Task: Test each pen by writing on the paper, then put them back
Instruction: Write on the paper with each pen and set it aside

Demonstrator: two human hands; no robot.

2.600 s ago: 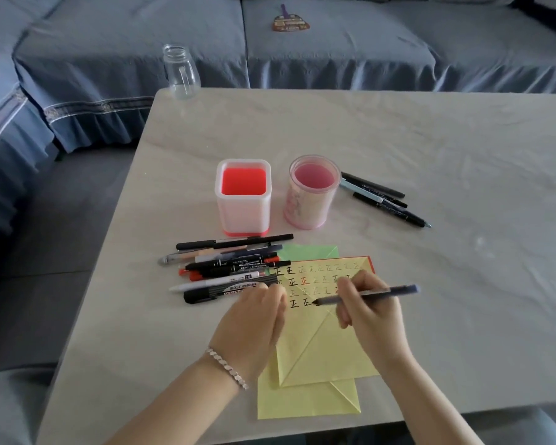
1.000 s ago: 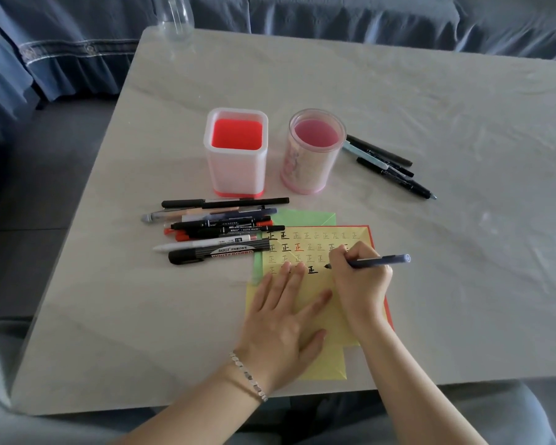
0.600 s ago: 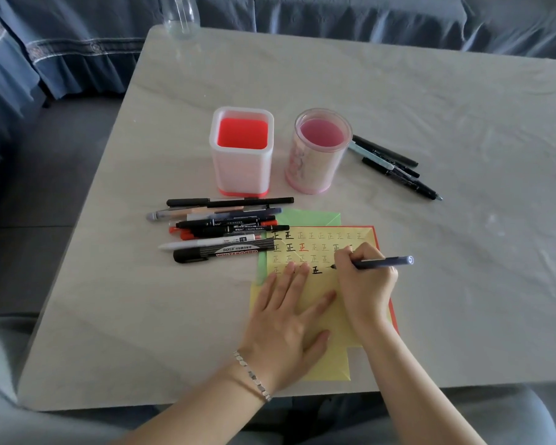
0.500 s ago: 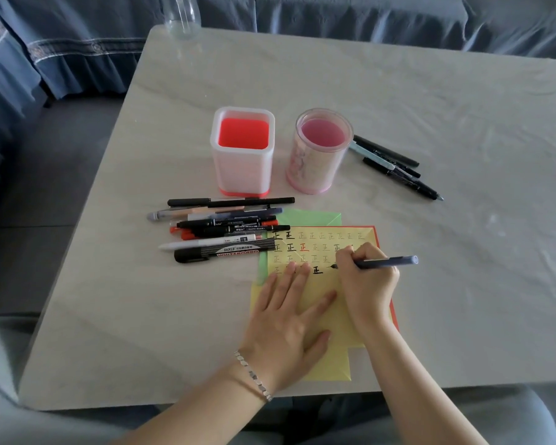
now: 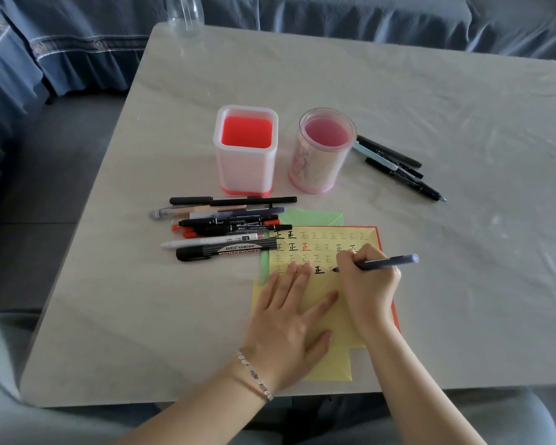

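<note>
My right hand (image 5: 368,284) grips a dark blue pen (image 5: 387,262), its tip touching the yellow paper (image 5: 341,311) in the fourth row of written marks. My left hand (image 5: 289,322) lies flat on the paper with fingers spread, pressing it down. Green and red sheets peek out from under the yellow one. Left of the paper lies a pile of several pens and markers (image 5: 225,229). Three more pens (image 5: 395,165) lie to the right of the round pink holder (image 5: 323,149). A square white holder with a red inside (image 5: 246,149) stands beside it.
The grey table (image 5: 446,252) has its near edge just below my wrists. A clear glass jar (image 5: 185,14) stands at the far left corner. A blue sofa runs behind and to the left of the table.
My left hand went from a loose hold at the paper's left edge to lying flat on it. The pen tip has moved right to a new spot on the fourth row. The camera tilted down.
</note>
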